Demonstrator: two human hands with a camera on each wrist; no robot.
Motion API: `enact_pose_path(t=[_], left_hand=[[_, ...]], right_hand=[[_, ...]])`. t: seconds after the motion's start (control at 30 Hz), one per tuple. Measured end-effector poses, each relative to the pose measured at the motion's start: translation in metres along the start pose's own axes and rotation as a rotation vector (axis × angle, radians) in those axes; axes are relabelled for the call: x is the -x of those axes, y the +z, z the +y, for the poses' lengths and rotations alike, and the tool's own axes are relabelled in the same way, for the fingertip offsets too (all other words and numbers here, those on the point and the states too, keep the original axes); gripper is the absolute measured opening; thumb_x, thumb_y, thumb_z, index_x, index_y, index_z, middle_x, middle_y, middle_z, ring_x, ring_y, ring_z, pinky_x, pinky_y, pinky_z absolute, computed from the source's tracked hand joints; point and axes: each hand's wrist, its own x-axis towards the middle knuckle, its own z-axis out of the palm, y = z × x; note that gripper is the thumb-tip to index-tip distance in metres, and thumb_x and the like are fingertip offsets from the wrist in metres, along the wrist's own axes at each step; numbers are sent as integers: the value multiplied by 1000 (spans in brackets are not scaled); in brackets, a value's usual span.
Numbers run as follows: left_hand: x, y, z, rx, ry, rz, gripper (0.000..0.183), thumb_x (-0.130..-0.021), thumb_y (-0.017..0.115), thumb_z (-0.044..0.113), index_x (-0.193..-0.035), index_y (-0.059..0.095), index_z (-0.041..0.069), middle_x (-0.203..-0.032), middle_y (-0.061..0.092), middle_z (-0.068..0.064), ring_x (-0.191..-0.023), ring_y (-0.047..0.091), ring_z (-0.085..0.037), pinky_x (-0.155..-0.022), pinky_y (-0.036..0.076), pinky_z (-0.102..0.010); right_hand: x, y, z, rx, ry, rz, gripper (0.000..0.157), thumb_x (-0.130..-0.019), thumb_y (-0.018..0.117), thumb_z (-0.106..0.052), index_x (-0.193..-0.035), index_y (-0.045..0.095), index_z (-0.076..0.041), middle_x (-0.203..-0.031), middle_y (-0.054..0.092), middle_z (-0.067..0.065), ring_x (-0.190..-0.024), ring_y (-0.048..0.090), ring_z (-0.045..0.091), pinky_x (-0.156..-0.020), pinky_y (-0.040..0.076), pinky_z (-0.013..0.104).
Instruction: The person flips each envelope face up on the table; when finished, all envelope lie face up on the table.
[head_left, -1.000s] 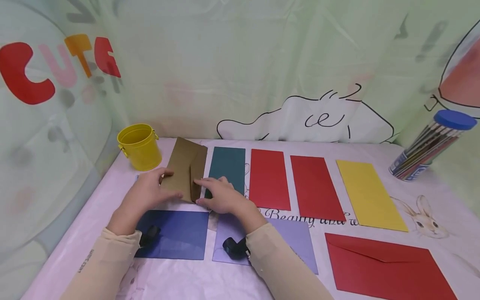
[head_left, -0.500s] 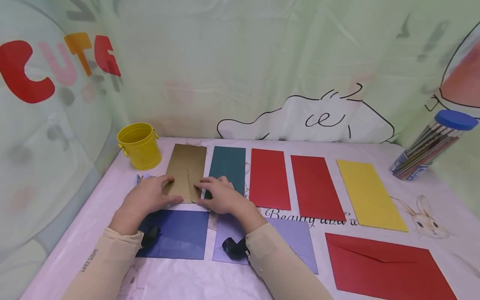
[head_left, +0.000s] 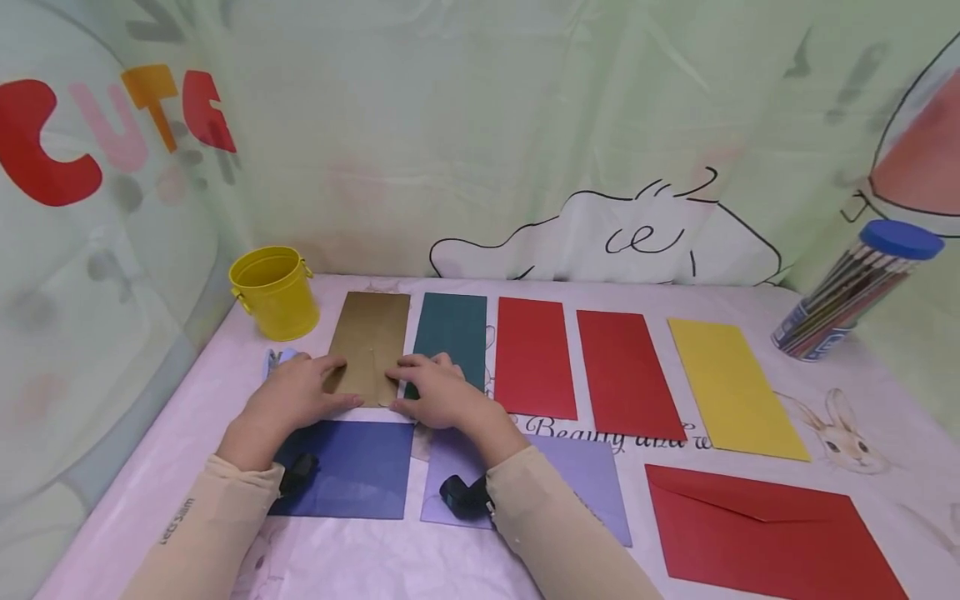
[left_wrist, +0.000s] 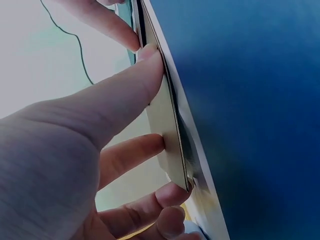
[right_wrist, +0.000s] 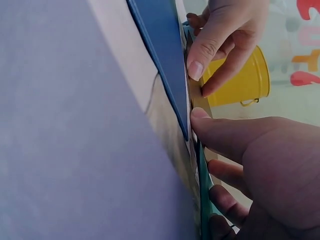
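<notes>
The brown envelope lies between the left hand and right hand, spread fingers touching it, maybe one just under.

A yellow bucket stands upright at the back left of the pink tablecloth, a small pale-blue object, partly hidden, lying in front of it. Near the right edge stands a clear, blue-lidded jar holding pencils. The tablecloth bears a printed rabbit and black cursive lettering; behind it, a pale green curtain shows a black-outlined drawing and, leftward, big coloured letters
</notes>
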Motion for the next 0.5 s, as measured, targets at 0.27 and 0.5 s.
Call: enact_pose_path(t=[0.27, 0.5], left_hand=[[1, 0, 2, -13, -2, -2, 71, -87, 77, 43, -139, 57, -2, -122, 55, -32, -108, 53, -44, -89, 48, -60], [0, 1, 3, 1, 38, 6, 56, -87, 79, 38, -129, 67, 4, -113, 58, -22, -100, 54, -37, -82, 51, -53]], right_hand=[[-1, 1, -1, 31, 4, 3, 53, -98, 66, -37, -148, 54, -23, -156, 41, 3, -132, 38, 32, -104, 35, 47], [1, 1, -1, 3, 2, -1, 54, -98, 66, -35, -149, 53, -22, -156, 41, 4, -132, 38, 32, -105, 34, 48]])
